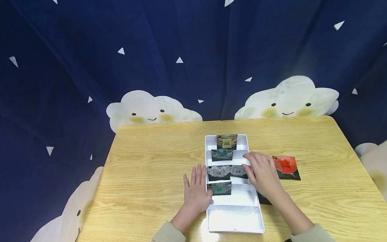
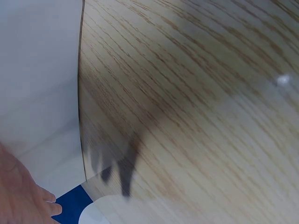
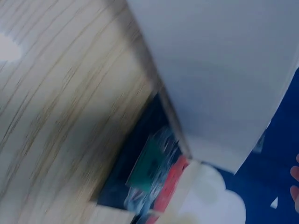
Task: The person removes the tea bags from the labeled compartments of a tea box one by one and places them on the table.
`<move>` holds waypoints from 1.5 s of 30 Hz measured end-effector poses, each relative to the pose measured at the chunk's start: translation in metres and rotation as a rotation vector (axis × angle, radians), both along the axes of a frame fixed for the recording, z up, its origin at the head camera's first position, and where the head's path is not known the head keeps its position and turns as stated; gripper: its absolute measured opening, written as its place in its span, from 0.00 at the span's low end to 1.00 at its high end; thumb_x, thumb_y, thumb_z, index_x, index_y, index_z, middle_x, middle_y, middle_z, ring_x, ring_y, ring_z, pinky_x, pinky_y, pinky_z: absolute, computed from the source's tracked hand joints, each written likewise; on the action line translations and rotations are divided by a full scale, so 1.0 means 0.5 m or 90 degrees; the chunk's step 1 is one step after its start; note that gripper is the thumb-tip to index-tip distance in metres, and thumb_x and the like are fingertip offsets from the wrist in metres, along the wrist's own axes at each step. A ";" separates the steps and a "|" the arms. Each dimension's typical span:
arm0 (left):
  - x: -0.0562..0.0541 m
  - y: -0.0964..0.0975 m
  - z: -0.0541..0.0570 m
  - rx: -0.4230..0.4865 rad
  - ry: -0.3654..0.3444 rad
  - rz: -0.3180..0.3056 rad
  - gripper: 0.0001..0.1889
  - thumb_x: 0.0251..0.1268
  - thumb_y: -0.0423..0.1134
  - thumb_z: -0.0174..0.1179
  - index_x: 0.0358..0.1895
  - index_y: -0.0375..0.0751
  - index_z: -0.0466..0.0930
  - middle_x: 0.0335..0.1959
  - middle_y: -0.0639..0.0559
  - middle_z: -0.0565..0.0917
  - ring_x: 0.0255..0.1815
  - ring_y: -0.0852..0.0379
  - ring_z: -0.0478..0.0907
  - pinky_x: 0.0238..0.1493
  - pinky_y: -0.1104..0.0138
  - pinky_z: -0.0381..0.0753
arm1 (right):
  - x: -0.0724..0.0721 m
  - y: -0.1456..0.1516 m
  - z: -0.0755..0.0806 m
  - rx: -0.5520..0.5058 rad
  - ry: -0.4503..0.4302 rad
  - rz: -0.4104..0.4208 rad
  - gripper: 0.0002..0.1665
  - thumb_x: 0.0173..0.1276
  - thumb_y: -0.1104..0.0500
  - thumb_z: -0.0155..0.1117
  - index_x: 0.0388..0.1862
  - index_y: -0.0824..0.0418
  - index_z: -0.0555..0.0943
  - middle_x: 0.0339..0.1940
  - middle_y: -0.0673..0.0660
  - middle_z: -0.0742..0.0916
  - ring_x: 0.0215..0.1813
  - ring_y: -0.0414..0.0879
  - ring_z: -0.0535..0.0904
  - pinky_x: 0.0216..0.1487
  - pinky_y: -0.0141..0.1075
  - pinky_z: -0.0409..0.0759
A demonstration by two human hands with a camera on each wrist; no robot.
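Observation:
A white tray (image 1: 235, 220) with several compartments lies lengthwise on the table. My left hand (image 1: 196, 195) rests along its left side, fingers straight, thumb over the rim beside a green-labelled packet (image 1: 220, 189). My right hand (image 1: 263, 173) reaches over the right rim, thumb and fingers apart, the thumb by the corner of a grey-labelled packet (image 1: 238, 171). Another grey-labelled packet (image 1: 219, 172) lies beside that one in the same compartment. Farther back are a dark green packet (image 1: 222, 154) and a brown packet (image 1: 226, 142). The fingers are mostly out of the right wrist view.
Right of the tray, a red and black packet (image 1: 286, 167) lies on the wooden table (image 1: 149, 158). A dark packet with a green label (image 3: 145, 163) lies against the tray's right side, partly hidden by my right arm in the head view. A blue curtain (image 1: 160, 33) hangs behind.

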State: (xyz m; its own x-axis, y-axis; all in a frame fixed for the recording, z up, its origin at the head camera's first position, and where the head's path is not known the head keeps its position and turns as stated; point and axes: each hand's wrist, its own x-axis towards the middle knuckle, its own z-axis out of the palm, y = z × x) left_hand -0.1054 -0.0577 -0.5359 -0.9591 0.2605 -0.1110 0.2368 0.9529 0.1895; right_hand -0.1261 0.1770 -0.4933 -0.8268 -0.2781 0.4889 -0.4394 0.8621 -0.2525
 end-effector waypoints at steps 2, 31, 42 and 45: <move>0.000 0.000 0.000 0.001 0.002 0.000 0.40 0.59 0.48 0.43 0.73 0.40 0.37 0.74 0.44 0.42 0.73 0.47 0.38 0.67 0.45 0.37 | 0.003 -0.016 0.000 0.007 0.004 0.025 0.23 0.57 0.56 0.63 0.52 0.60 0.74 0.48 0.59 0.78 0.50 0.55 0.72 0.51 0.50 0.63; 0.001 0.000 0.007 -0.008 0.010 -0.004 0.40 0.59 0.49 0.44 0.72 0.39 0.39 0.73 0.43 0.44 0.73 0.46 0.40 0.67 0.44 0.41 | 0.043 -0.110 -0.065 0.098 -0.068 0.164 0.13 0.57 0.59 0.65 0.42 0.54 0.79 0.38 0.51 0.80 0.42 0.48 0.75 0.47 0.46 0.69; 0.001 0.001 0.007 -0.005 0.012 -0.006 0.40 0.59 0.49 0.44 0.73 0.39 0.39 0.73 0.43 0.45 0.73 0.46 0.40 0.67 0.44 0.40 | 0.043 -0.111 -0.068 0.080 -0.056 0.157 0.11 0.56 0.60 0.66 0.39 0.53 0.79 0.36 0.50 0.80 0.40 0.47 0.74 0.47 0.44 0.69; 0.001 0.001 0.007 -0.006 0.009 -0.003 0.40 0.59 0.49 0.44 0.73 0.39 0.39 0.73 0.43 0.44 0.73 0.46 0.40 0.67 0.44 0.40 | 0.042 -0.109 -0.068 0.079 -0.051 0.156 0.11 0.55 0.60 0.66 0.38 0.53 0.79 0.36 0.49 0.80 0.40 0.46 0.75 0.46 0.44 0.69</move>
